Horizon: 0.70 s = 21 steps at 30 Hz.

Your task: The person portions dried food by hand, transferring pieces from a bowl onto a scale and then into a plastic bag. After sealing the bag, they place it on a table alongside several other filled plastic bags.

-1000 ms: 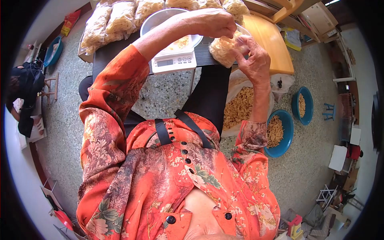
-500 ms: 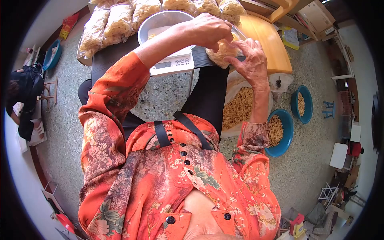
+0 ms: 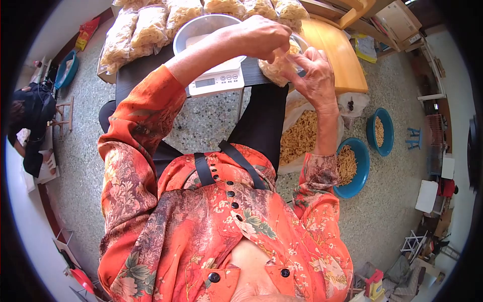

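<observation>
A clear plastic bag of pale yellow dried pieces [image 3: 274, 70] rests at the table's near edge, with its top gathered up between my hands. My left hand [image 3: 264, 38] reaches across from the left, fingers closed on the top of this bag. On the other side, my right hand [image 3: 314, 75] pinches the bag's upper edge between thumb and fingers. Under my left forearm stands a white digital scale [image 3: 216, 80] bearing a round, light-coloured bowl [image 3: 183, 38]. The forearm covers part of both.
Several filled clear bags [image 3: 151, 25] line the table's back. A wooden board [image 3: 337, 55] lies right. On the floor are a large plastic sack of dried pieces [image 3: 302, 136], two blue basins [image 3: 362, 176] with food, and a small blue stool [image 3: 414, 138]. Another person [image 3: 37, 110] is far left.
My left hand has shifted slightly, its fingers lower at the bag's top. My right hand has turned a little, and both still hold the bag.
</observation>
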Each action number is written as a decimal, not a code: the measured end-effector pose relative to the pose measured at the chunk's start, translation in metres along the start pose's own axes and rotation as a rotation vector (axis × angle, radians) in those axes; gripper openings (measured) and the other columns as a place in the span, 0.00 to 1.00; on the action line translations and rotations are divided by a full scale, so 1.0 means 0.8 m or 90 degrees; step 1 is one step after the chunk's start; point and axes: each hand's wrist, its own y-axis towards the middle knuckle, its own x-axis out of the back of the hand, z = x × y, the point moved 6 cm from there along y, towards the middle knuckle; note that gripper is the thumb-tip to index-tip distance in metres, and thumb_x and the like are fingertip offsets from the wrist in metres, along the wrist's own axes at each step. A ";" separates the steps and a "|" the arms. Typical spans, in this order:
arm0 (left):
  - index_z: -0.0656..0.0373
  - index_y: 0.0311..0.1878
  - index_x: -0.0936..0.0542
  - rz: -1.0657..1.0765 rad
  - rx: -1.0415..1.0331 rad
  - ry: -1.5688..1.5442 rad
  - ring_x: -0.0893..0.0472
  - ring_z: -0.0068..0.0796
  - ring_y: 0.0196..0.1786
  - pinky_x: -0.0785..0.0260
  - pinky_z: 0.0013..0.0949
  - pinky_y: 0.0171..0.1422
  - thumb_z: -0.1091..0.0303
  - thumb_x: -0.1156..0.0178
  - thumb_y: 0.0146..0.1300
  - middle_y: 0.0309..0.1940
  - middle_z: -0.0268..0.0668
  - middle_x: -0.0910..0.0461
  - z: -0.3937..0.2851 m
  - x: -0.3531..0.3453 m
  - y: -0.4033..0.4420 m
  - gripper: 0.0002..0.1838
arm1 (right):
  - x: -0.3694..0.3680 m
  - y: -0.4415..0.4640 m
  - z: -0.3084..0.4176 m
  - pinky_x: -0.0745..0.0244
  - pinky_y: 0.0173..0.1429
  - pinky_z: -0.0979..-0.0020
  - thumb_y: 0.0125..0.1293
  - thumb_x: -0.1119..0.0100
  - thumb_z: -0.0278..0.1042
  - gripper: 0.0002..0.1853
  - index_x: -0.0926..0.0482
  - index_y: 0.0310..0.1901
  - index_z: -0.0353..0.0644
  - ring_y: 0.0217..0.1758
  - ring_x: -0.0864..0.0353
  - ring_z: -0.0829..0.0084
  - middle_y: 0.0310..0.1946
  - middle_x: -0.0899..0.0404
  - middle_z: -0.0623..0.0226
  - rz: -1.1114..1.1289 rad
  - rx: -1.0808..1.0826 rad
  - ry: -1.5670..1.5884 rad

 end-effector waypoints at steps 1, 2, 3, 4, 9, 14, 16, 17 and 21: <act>0.53 0.39 0.13 0.043 0.017 0.036 0.15 0.38 0.47 0.23 0.42 0.51 0.69 0.24 0.47 0.41 0.33 0.18 0.000 -0.002 -0.001 0.13 | 0.001 0.003 0.001 0.26 0.48 0.61 0.52 0.23 0.51 0.21 0.12 0.42 0.45 0.42 0.26 0.63 0.30 0.27 0.67 -0.001 0.002 0.000; 0.53 0.38 0.12 0.086 0.042 0.093 0.15 0.38 0.48 0.22 0.42 0.51 0.69 0.25 0.48 0.41 0.33 0.18 -0.002 -0.006 0.001 0.12 | 0.000 0.004 0.001 0.26 0.50 0.61 0.52 0.24 0.51 0.20 0.12 0.41 0.47 0.44 0.25 0.63 0.32 0.26 0.66 0.017 -0.006 -0.021; 0.53 0.38 0.12 0.086 0.041 0.093 0.15 0.38 0.48 0.22 0.42 0.51 0.69 0.25 0.48 0.41 0.33 0.18 -0.007 -0.005 0.002 0.12 | -0.001 0.004 0.001 0.25 0.51 0.61 0.51 0.24 0.51 0.18 0.12 0.39 0.49 0.45 0.24 0.62 0.35 0.24 0.66 0.036 -0.015 -0.044; 0.53 0.38 0.12 0.085 0.044 0.123 0.15 0.38 0.48 0.22 0.42 0.51 0.69 0.25 0.48 0.41 0.33 0.18 -0.009 -0.004 0.003 0.12 | 0.001 0.005 0.002 0.25 0.51 0.61 0.51 0.24 0.51 0.18 0.12 0.39 0.49 0.45 0.24 0.62 0.35 0.24 0.66 0.035 -0.016 -0.045; 0.57 0.40 0.13 0.090 0.061 0.146 0.15 0.40 0.48 0.22 0.42 0.52 0.69 0.25 0.49 0.41 0.36 0.18 -0.001 -0.003 0.007 0.13 | 0.003 0.008 -0.001 0.24 0.52 0.60 0.53 0.24 0.51 0.19 0.13 0.37 0.44 0.46 0.23 0.61 0.36 0.22 0.64 0.063 -0.053 -0.079; 0.56 0.46 0.14 0.006 0.036 -0.014 0.14 0.42 0.47 0.21 0.41 0.52 0.68 0.25 0.51 0.38 0.40 0.15 0.023 0.011 0.002 0.17 | 0.014 0.008 -0.006 0.24 0.53 0.60 0.56 0.26 0.42 0.15 0.15 0.38 0.42 0.47 0.20 0.58 0.38 0.19 0.61 -0.052 -0.049 0.050; 0.54 0.49 0.14 -0.028 0.046 -0.087 0.14 0.40 0.48 0.21 0.41 0.53 0.65 0.23 0.50 0.41 0.42 0.14 0.026 0.020 0.015 0.21 | 0.017 0.012 -0.005 0.24 0.53 0.60 0.58 0.27 0.38 0.13 0.16 0.39 0.41 0.47 0.20 0.57 0.39 0.18 0.60 -0.076 -0.053 0.077; 0.54 0.49 0.14 -0.028 0.046 -0.086 0.14 0.40 0.48 0.21 0.41 0.53 0.65 0.23 0.50 0.41 0.42 0.14 0.028 0.025 0.011 0.21 | 0.020 0.013 -0.003 0.23 0.52 0.60 0.59 0.28 0.35 0.10 0.16 0.39 0.41 0.45 0.19 0.56 0.38 0.18 0.60 -0.114 -0.045 0.093; 0.61 0.40 0.19 -0.209 -0.146 -0.179 0.18 0.41 0.33 0.26 0.41 0.40 0.74 0.39 0.59 0.27 0.41 0.19 0.024 0.061 -0.007 0.06 | 0.030 0.016 0.001 0.23 0.50 0.60 0.61 0.32 0.27 0.05 0.17 0.38 0.40 0.43 0.19 0.55 0.36 0.18 0.60 -0.214 -0.019 0.083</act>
